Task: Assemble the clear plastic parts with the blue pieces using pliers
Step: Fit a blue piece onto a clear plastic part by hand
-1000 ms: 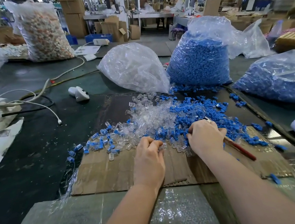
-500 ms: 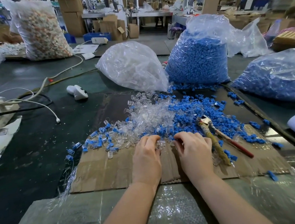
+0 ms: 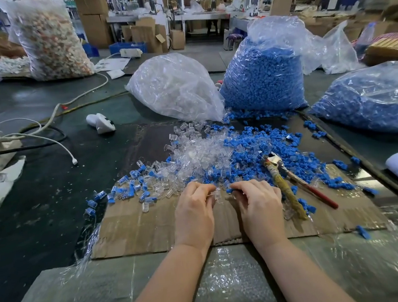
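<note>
L hand (image 3: 194,214): palm down on the cardboard sheet (image 3: 133,233), forearm coming in from lower centre; fingers curled in, tips pinching a clear plastic part (image 3: 215,195) at the near edge of the pile.
R hand (image 3: 258,206): palm down, just beside the L one, forearm from lower right; fingers curled, thumb + forefinger nipping a blue piece (image 3: 229,190) (only a bit of blue shows past the fingertips).
Gap btwn hands: small; the clear part and blue piece sit almost tip to tip, can't tell if touching.
Clear part axis: too small and see-through to read which way it points.
Pliers (image 3: 287,180): lying free on the cardboard, just right of the R hand, neither hand on them. Long axis runs far-left to near-right; metal nose toward the pile, handles splayed toward the person, one wrapped in yellowish tape, the other red.
Loose pile (image 3: 218,153): clear parts on the left/centre, blue pieces to the right, mixed where they meet; joined blue-and-clear bits scattered at far left.
Bags: clear-part bag (image 3: 176,91) and blue-piece bag (image 3: 263,74) upright behind the pile, touching; a 2nd blue bag (image 3: 373,101) far right.
Tabletop (image 3: 36,194): dark green, w/ white cables and a white handheld unit (image 3: 100,122) at left.
</note>
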`<state>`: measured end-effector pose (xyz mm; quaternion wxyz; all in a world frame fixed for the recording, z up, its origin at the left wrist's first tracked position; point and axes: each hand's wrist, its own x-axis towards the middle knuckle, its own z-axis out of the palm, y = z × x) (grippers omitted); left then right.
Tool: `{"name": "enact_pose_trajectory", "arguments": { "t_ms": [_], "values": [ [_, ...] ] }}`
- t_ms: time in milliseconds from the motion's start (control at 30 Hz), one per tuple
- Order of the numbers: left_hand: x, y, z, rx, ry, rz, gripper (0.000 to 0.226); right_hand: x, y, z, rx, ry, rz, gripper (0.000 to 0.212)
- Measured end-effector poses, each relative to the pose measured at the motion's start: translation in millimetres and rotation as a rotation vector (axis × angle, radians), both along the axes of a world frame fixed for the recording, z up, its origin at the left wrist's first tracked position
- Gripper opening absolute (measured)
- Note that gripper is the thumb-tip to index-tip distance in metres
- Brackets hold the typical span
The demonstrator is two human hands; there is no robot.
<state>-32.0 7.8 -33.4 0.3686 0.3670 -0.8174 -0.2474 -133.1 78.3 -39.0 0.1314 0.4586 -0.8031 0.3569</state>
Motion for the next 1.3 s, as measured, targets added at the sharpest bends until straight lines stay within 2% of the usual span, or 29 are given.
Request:
{"name": "enact_pose_trajectory", "arguments": {
  "t_ms": [133,267,400,500,600,767,1000,1300],
  "values": [
    [0,0,2,0.004,-0.019,-0.020,0.016,0,0,1,-0.045,0.007,0.002,0.005],
    [0,0,2,0.024,-0.026,-0.077,0.014,1,1,0,-0.039,0.003,-0.002,0.008],
    [1,-1,1,0.063,0.026,-0.059,0.013,2,1,2,-0.032,0.003,0.002,0.011],
    [1,-2,0,0.168,0.087,-0.030,0.024,2,1,2,-0.023,-0.012,0.027,0.012],
    [1,-4,-1,0.239,0.132,0.011,0.019,3,1,2,-0.018,-0.024,0.055,0.012],
    [1,-8,-2,0.234,0.148,0.030,0.011,4,2,3,-0.032,-0.006,0.076,0.012],
    [2,-10,-2,0.302,0.191,-0.021,0.019,5,2,4,-0.030,0.019,0.129,0.013],
    [2,-9,-2,0.313,0.124,-0.107,0.018,5,2,4,0.015,0.000,0.136,0.015]
  ]
}}
